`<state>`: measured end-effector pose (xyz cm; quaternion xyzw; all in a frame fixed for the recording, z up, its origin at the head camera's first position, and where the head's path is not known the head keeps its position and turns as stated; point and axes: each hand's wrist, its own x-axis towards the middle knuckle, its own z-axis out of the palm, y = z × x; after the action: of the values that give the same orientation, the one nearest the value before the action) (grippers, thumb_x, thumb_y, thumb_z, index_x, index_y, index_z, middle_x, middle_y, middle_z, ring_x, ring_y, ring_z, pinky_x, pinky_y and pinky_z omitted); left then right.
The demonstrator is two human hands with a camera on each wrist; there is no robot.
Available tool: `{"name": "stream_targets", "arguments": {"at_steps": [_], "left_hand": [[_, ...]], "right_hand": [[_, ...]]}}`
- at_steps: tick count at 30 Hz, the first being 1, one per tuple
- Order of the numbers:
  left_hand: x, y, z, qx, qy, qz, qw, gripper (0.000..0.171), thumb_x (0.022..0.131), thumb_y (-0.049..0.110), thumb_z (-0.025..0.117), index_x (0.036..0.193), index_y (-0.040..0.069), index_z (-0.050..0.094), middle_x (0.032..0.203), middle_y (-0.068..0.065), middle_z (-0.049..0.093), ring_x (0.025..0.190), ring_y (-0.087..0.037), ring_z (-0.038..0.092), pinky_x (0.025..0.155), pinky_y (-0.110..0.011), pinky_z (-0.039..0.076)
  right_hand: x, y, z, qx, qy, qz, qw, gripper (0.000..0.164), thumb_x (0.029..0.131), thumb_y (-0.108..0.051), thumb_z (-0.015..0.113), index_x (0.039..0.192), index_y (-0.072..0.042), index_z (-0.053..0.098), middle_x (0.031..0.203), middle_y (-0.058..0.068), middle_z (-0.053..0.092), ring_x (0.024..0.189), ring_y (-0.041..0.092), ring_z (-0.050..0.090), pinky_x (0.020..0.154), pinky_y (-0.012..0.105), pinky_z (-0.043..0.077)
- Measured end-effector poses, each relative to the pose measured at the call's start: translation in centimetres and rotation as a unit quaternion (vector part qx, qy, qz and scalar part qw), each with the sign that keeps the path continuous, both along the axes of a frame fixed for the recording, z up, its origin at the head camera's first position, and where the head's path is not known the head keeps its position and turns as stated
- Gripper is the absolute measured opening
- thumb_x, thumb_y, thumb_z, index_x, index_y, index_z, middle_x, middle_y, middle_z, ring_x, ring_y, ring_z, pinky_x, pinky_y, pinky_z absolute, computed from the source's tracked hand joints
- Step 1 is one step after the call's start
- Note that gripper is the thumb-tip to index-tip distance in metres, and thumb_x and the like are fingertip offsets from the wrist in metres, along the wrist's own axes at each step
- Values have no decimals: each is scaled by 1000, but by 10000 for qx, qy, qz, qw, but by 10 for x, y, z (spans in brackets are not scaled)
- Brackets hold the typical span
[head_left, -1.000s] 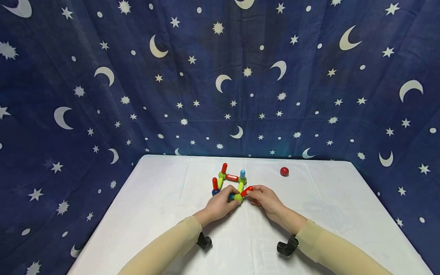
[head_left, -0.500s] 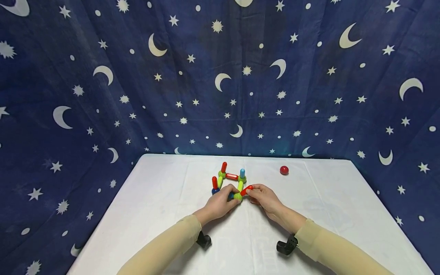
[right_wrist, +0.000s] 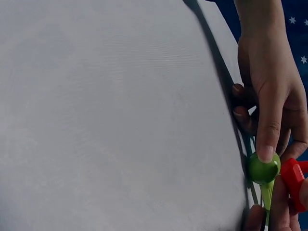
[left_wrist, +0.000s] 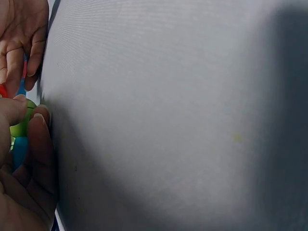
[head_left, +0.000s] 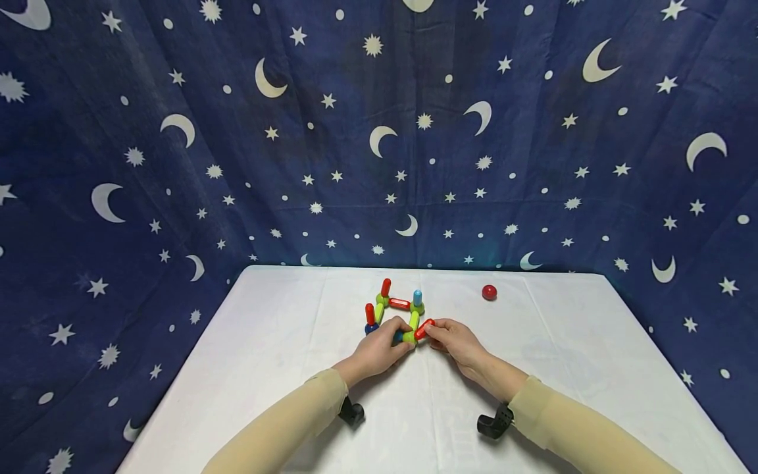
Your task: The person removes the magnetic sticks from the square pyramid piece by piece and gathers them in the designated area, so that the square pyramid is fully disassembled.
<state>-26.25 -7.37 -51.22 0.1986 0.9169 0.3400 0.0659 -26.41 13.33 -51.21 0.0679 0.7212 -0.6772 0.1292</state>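
A frame of coloured magnetic-style sticks and balls stands on the table in the head view. My left hand (head_left: pixel 381 347) pinches the green ball (head_left: pixel 410 338) at its near right corner, the thumb pressing on the ball (right_wrist: pixel 264 169) in the right wrist view. Between the right hand's (head_left: pixel 458 345) thumb and fingers is a red stick (head_left: pixel 424 328), its lower end right at that ball and its upper end tilted to the right. Upright sticks top the other corners: a red one (head_left: pixel 386 288), a blue one (head_left: pixel 417 298) and another red one above a dark blue ball (head_left: pixel 370 328). The left hand hides part of the near side.
A loose red ball (head_left: pixel 489 292) lies on the white-covered table (head_left: pixel 533 342), right of the frame and toward the back. Behind the table hangs a dark blue curtain (head_left: pixel 355 164) with moons and stars. A black wrist camera (head_left: pixel 495 422) sits below the right sleeve.
The red stick has turned a little in the right hand, so its flat, lighter face now shows. Both hands stay at nearly the same place, and the frame stands as before.
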Motion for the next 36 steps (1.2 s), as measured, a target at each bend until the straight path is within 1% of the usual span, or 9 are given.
{"name": "stream_targets", "arguments": {"at_steps": [4, 6, 8, 10, 13, 18, 23, 30, 36], "left_hand": [[0, 0, 0, 13, 26, -10, 10000, 28, 99, 34, 70, 122, 23, 59, 119, 6, 63, 83, -6, 58, 81, -31, 50], [0, 0, -1, 23, -28, 0, 10000, 28, 99, 35, 70, 122, 23, 59, 119, 7, 63, 81, -6, 58, 80, -31, 49], [-1, 1, -1, 57, -127, -1, 9999, 29, 99, 36, 70, 122, 23, 58, 117, 7, 63, 77, -7, 59, 77, -31, 50], [-1, 2, -1, 70, -206, 16, 9998, 29, 99, 36, 70, 122, 24, 58, 116, 7, 62, 76, -6, 58, 75, -30, 49], [-2, 2, -1, 143, -316, 41, 9994, 29, 99, 35, 70, 122, 23, 58, 111, 7, 61, 68, -9, 58, 68, -30, 49], [-2, 1, -1, 227, -386, 41, 9990, 30, 98, 35, 71, 123, 23, 58, 106, 7, 61, 59, -10, 58, 63, -29, 49], [-1, 0, -2, 229, -404, 48, 9989, 30, 98, 35, 71, 123, 23, 58, 106, 7, 60, 58, -11, 59, 62, -30, 49], [-1, 1, -3, 308, -457, 48, 9985, 29, 99, 35, 71, 122, 24, 57, 96, 7, 58, 56, -13, 60, 61, -31, 49], [0, 0, -3, 442, -429, 22, 9981, 29, 99, 32, 71, 123, 23, 58, 95, 6, 60, 54, -13, 59, 57, -30, 50]], "right_hand": [[-1, 3, 2, -43, 7, 154, 9999, 32, 101, -17, 66, 121, 8, 63, 101, 7, 69, 92, 20, 61, 82, 30, 54], [-3, 8, 3, -76, 1, 176, 9998, 32, 101, -15, 65, 124, 8, 62, 101, 8, 70, 92, 20, 62, 78, 29, 55], [-5, 17, 5, 58, -11, 156, 9999, 34, 101, -16, 65, 126, 7, 62, 100, 8, 70, 91, 20, 62, 74, 29, 55], [-8, 29, 7, 327, -9, 89, 9994, 36, 101, -18, 66, 128, 6, 62, 101, 7, 70, 91, 21, 62, 70, 29, 54], [-14, 51, 11, 912, 37, -1, 9958, 39, 100, -22, 68, 129, 3, 62, 102, 7, 68, 90, 22, 60, 68, 30, 52], [-22, 94, 18, 1797, 236, 47, 9834, 43, 99, -25, 68, 129, 5, 60, 99, 10, 64, 86, 23, 55, 67, 32, 48], [-26, 123, 19, 2267, 250, -83, 9736, 45, 96, -26, 70, 124, 6, 57, 95, 10, 62, 82, 22, 55, 64, 32, 47], [-28, 131, 10, 2560, 341, -114, 9660, 41, 96, -25, 71, 119, 7, 58, 97, 10, 60, 83, 21, 52, 67, 30, 45], [-28, 128, 8, 2718, 636, -82, 9602, 36, 95, -23, 72, 112, 7, 62, 91, 9, 60, 80, 21, 52, 66, 30, 44]]}}
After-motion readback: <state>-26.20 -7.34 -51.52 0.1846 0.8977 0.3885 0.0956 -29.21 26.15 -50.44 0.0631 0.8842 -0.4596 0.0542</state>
